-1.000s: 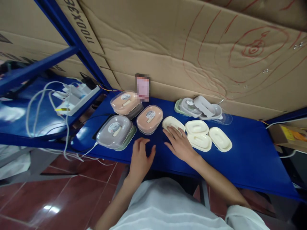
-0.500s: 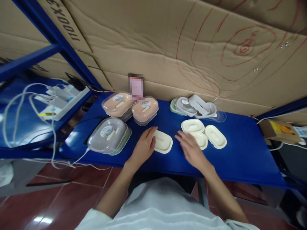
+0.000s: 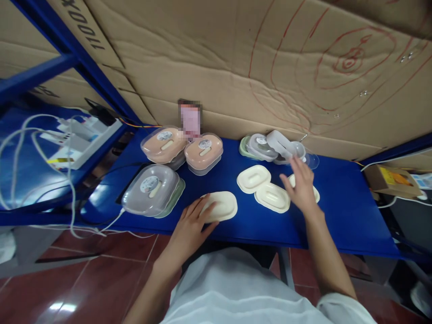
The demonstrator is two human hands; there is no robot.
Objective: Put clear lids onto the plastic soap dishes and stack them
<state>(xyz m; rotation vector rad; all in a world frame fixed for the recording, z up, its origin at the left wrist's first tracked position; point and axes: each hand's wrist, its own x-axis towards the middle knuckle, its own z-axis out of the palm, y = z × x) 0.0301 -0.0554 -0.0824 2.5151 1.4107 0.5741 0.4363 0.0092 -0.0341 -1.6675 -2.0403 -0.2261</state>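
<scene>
My left hand (image 3: pixel 192 225) lies with its fingers spread over the left part of a cream oval plastic piece (image 3: pixel 225 204), which rests flat on the blue table. Above another cream oval piece (image 3: pixel 316 194), partly hidden, my right hand (image 3: pixel 302 182) is open, thumb apart. Its fingertips reach toward a pale grey plastic band (image 3: pixel 280 143) and a grey container (image 3: pixel 299 148); contact cannot be made out. Between my hands are two more cream oval pieces, an upper one (image 3: pixel 253 178) and a lower one (image 3: pixel 272 198), touching at their edges.
Peach lidded boxes (image 3: pixel 204 152) and a grey lidded box (image 3: pixel 148 191) stand at the left. A pixelated upright item (image 3: pixel 191 119) leans on the cardboard wall (image 3: pixel 202 54). White cables (image 3: pixel 69 180) hang by a power strip (image 3: pixel 101 139). An open carton (image 3: pixel 388 182) sits far right.
My left hand and the cream piece under it have moved nearer and left. My right hand has moved right and away from me. The two middle cream pieces have shifted, the upper one to the left.
</scene>
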